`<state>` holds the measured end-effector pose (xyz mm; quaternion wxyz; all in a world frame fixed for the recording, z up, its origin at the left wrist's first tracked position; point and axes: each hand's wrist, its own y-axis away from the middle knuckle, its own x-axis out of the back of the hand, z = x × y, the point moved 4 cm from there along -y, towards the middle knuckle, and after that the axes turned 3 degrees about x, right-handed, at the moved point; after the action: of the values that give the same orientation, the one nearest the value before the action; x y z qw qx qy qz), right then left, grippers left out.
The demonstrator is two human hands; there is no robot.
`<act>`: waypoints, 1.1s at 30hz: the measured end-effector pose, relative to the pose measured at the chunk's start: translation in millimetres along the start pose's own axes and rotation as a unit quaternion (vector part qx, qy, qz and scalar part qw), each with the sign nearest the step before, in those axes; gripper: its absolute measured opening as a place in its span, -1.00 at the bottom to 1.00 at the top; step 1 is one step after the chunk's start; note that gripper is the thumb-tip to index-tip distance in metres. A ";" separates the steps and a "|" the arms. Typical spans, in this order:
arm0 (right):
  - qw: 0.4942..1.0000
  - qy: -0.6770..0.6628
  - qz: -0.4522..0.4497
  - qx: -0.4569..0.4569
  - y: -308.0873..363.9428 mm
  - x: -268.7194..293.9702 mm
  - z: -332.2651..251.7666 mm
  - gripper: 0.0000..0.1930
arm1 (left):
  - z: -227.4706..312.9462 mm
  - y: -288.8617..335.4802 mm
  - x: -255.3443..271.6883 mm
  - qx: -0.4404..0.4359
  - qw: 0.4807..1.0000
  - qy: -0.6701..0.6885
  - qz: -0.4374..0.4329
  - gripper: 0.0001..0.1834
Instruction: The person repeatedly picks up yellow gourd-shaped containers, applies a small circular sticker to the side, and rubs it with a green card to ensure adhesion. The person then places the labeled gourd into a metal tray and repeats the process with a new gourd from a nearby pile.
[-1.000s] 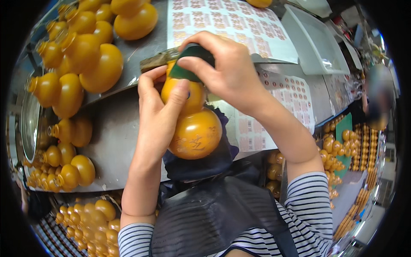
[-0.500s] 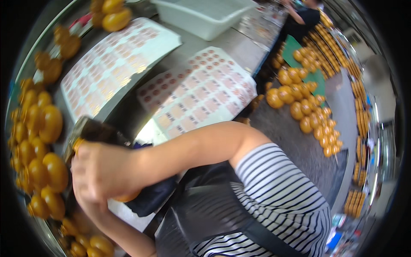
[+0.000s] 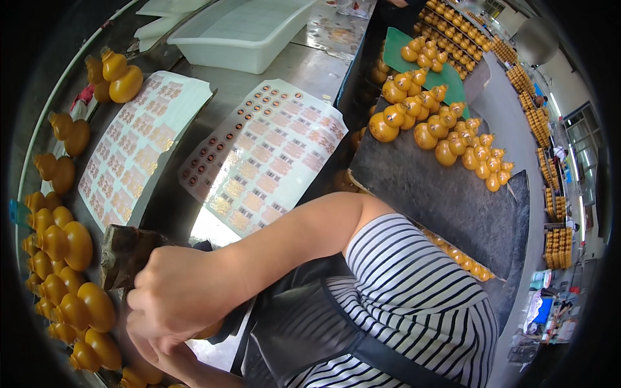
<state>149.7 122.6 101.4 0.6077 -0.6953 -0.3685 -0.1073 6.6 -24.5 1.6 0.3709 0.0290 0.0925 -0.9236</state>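
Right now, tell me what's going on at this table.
A person in a striped top and dark apron has both hands close together over the left part of the metal table. The right hand and its arm hide much of the left hand and most of a yellow gourd, so the exact grip can't be seen. More gourds stand to the left. Two printed sheets lie beyond the hands, with a white tub past them.

White tub on metal bench, upper left. Right side: dark board carrying rows of amber gourds. Green mat toward its far end, gourds on it. Stacked gourds, right edge.
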 end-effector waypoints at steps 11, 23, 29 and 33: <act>0.769 0.346 0.036 -0.537 240.3 286.7 7.9 -0.69 | 24.4 -24.6 -29.4 0.021 0.995 -0.086 0.035 -0.73; 0.552 0.537 0.017 -0.638 500.6 388.6 9.8 -0.57 | 29.2 -222.8 -174.4 -0.162 0.922 -0.320 -0.146 -0.74; 0.541 0.522 0.119 -0.649 440.5 411.1 23.8 -0.71 | 47.3 -370.8 -231.5 -0.363 0.772 -0.519 -0.054 -0.45; 0.588 0.543 0.139 -0.583 403.5 393.4 60.3 -0.78 | 29.2 -454.9 -256.6 -0.252 0.824 -0.508 -0.008 -0.55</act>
<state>668.6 332.8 12.8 0.1673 -0.7563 0.2720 -0.5710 -121.4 466.2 129.6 0.3523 -0.5390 0.1207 -0.7555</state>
